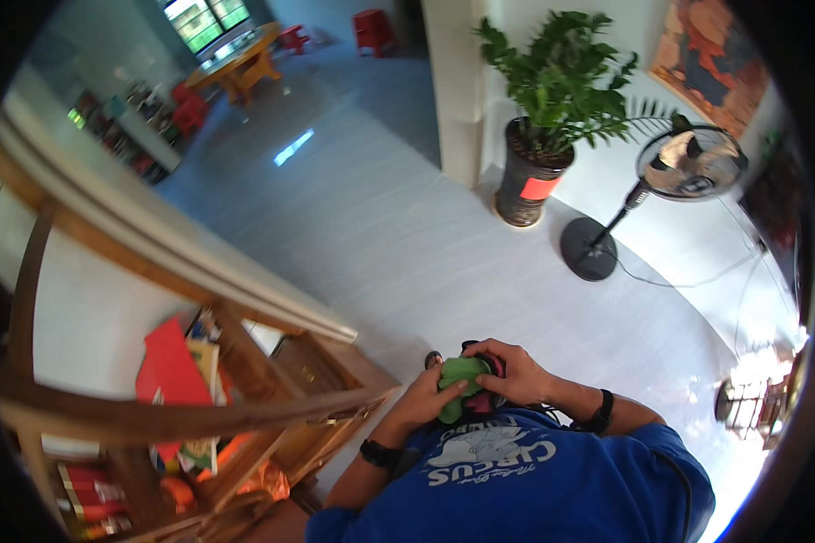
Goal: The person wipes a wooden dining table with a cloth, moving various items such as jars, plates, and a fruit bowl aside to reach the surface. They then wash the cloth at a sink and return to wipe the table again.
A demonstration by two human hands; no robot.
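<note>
Close to my blue shirt, a crumpled green cloth [463, 375] is held between both hands. My left hand [418, 400] pinches its left side, with the thumb lying across the front. From the right, my right hand [515, 373] curls over the cloth and over a pink and black item [496, 365] behind it. What that item is cannot be told, since the fingers and the cloth cover most of it. A small dark round thing [433, 360] shows just beyond my left fingers.
A wooden shelf unit [265, 414] with red paper and orange bags stands close on my left. Ahead to the right are a potted plant [540, 170] and a pedestal fan [591, 248], its cord trailing over the tiled floor [380, 231]. A wooden table [238, 64] stands far back.
</note>
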